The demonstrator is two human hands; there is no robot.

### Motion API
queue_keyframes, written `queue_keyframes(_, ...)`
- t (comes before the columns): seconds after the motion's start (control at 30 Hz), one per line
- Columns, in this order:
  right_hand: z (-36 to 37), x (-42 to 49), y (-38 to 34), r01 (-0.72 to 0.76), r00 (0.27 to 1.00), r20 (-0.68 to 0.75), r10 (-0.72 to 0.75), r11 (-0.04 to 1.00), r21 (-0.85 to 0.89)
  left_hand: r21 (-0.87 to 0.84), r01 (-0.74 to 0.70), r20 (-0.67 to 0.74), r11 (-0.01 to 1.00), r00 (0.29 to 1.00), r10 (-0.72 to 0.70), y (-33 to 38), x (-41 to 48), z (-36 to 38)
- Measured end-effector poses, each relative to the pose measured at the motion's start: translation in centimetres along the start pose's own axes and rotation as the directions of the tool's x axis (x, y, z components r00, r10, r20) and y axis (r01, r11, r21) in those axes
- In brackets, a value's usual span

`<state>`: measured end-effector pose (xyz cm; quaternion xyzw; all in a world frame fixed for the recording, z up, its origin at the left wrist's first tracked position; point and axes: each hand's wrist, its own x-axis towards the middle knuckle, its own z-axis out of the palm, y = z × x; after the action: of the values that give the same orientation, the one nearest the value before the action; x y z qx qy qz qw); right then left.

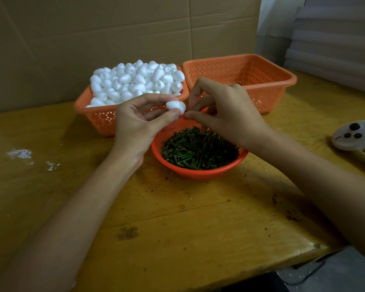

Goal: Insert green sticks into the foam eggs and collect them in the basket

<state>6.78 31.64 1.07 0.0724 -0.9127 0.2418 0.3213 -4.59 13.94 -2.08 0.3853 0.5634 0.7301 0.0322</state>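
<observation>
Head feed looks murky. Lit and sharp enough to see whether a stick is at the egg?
Head view: dim, warm light; soft arm shadows on the table; the foam egg in the left hand glares near white, little surface detail; green sticks read dark; frame edges bow from the wide lens; the right hand pinches beside the egg, any stick there too small to tell.

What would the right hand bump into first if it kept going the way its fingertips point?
Most likely the foam egg pinched in the left hand. The right hand aims its fingertips leftward, right beside the egg's end, though one view leaves the depth unsure.
</observation>
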Motion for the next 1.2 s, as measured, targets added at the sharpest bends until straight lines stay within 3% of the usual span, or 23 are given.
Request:
queue_keyframes(0.5,0.26,0.05,0.63,0.071,0.996,0.050,-0.073,0.997,0.038,0.021,-0.007,0.038,1.000,0.999,0.006,0.00,-0.03,-0.07)
queue_keyframes(0.7,0.25,0.06,0.57,0.032,0.994,0.098,-0.038,0.997,0.065,0.029,-0.008,0.053,1.000,0.999,0.007,0.17,-0.13,0.20)
queue_keyframes(0.93,0.18,0.28,0.45,-0.037,0.989,0.138,0.060,0.986,-0.163,0.036,-0.013,0.030,0.999,0.999,0.012,0.37,-0.13,0.34)
queue_keyframes(1.2,0.16,0.29,0.31,-0.003,0.980,0.192,0.040,0.982,-0.188,0.055,-0.006,0.023,0.998,1.000,0.004,0.21,-0.17,0.59)
